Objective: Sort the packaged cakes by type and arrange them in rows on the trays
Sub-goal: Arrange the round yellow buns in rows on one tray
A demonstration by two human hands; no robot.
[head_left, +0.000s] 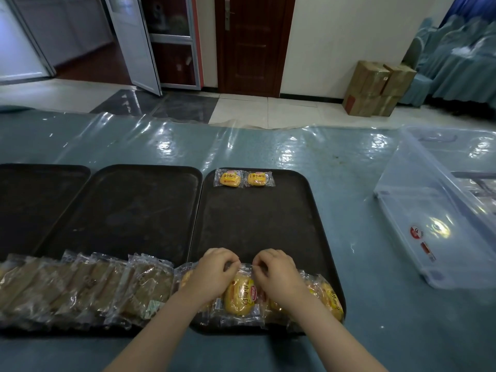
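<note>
Three dark trays lie side by side; the right tray (257, 224) carries two yellow packaged cakes (243, 179) at its far edge. Along the near edge runs a row of packets: several brown cakes (88, 285) across the left and middle trays (126, 208), and yellow cakes (328, 298) on the right tray. My left hand (212, 275) and my right hand (276, 275) both pinch the top edge of one yellow cake packet (239, 296) in that row, one hand at each corner.
A clear plastic storage bin (440, 210) lies tilted on the table to the right. The table has a blue cloth under shiny plastic sheeting (295, 149). Cardboard boxes (375, 87) and a door stand beyond on the floor.
</note>
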